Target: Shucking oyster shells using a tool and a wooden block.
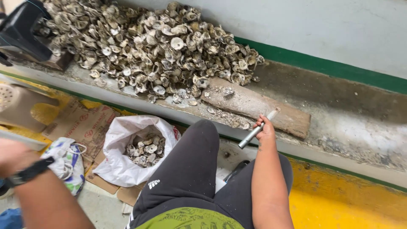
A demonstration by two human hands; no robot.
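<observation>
On the concrete ledge point(339, 123) below a green-striped wall point(322, 38), the right hand point(266, 129) clamps its grip on a metal rod point(254, 132).

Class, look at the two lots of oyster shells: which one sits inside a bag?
The small lot in the open white plastic bag on the floor; the big pile lies loose on the concrete ledge.

Left hand point(10, 154) blurred, cut by frame edge left of white bag point(123, 157); grip unreadable. Metal rod point(256, 129) partly hidden inside right hand point(265, 129). Black object point(23, 29) and shell pile point(152, 46) cropped above bag.
</observation>
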